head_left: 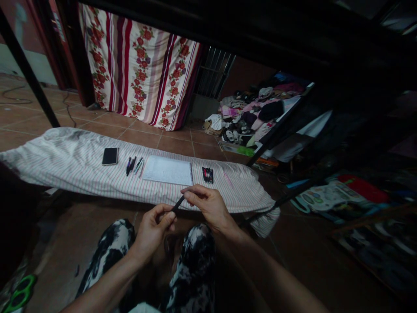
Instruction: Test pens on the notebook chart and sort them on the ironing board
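A slim black pen (178,203) slants between my two hands, above my knees and just short of the bench edge. My left hand (155,224) is closed around its lower end. At its upper end, the thumb and fingertips of my right hand (210,205) are pinched together. Beyond my hands a spiral notebook (167,169) lies open on a striped cloth (78,150). Several pens (133,166) rest left of the notebook, and a row of black and red pens (207,174) lies to its right. A pink pen (228,178) is farther right.
A dark phone (110,156) sits on the cloth's left part. Dark bars frame the bench. Behind it hang a floral curtain (140,74) and a heap of clothes (250,111). Green-handled scissors (22,292) are at lower left; bags (345,193) lie at right.
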`<action>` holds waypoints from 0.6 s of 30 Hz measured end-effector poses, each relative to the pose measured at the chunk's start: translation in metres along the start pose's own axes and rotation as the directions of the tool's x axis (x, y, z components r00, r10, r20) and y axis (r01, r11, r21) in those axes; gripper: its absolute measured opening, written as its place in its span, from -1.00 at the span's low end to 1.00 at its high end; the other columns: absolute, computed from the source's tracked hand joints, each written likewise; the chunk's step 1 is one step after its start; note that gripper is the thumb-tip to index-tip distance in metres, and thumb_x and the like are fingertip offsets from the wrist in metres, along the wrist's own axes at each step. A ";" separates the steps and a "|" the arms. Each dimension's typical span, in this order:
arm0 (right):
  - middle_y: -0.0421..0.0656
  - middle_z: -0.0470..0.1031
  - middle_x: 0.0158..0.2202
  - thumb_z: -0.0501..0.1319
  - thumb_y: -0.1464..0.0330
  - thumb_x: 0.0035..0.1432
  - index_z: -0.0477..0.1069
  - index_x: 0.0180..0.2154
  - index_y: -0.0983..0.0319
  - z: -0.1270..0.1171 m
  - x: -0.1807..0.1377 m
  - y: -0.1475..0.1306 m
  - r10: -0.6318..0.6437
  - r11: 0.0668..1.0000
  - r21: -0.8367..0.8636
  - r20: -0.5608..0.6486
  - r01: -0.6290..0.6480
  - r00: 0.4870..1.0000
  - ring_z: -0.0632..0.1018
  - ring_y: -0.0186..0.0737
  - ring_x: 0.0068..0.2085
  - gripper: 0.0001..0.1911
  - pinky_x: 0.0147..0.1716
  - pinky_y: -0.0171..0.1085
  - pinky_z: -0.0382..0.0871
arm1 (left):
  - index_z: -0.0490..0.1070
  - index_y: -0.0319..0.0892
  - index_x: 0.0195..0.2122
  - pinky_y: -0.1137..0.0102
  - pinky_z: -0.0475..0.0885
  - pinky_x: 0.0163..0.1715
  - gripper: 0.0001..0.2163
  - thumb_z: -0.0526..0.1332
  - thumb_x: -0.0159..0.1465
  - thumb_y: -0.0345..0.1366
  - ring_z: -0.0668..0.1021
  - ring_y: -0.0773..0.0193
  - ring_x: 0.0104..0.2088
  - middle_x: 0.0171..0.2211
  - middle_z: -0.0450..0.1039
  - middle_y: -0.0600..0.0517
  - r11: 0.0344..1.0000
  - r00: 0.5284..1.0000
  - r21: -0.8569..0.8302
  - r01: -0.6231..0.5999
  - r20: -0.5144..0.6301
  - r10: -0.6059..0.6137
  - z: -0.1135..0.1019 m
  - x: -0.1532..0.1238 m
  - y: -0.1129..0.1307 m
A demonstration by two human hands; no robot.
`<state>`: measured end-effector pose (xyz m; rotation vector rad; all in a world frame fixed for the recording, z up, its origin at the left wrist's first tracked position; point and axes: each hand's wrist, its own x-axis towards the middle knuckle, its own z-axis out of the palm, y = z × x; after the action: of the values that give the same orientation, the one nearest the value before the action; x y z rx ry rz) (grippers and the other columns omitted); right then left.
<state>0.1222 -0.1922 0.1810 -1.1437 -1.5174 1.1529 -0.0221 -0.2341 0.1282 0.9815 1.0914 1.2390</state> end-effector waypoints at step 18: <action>-0.19 0.49 -0.49 0.32 0.25 -0.18 0.48 -0.52 0.25 -0.018 0.032 0.029 0.057 0.994 0.100 -0.194 -0.039 0.979 0.47 -0.28 -0.38 -0.81 -0.33 -0.29 0.33 | 0.37 -0.21 -0.45 0.49 0.24 -0.57 -0.84 0.21 0.04 -0.22 0.37 0.39 -0.62 -0.64 0.33 0.13 0.997 0.997 0.070 -0.042 -0.056 0.046 0.027 0.042 -0.018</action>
<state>0.1381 -0.1544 0.1595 -1.1978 -1.2771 1.0977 0.0089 -0.1933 0.1123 1.0319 1.1698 1.2789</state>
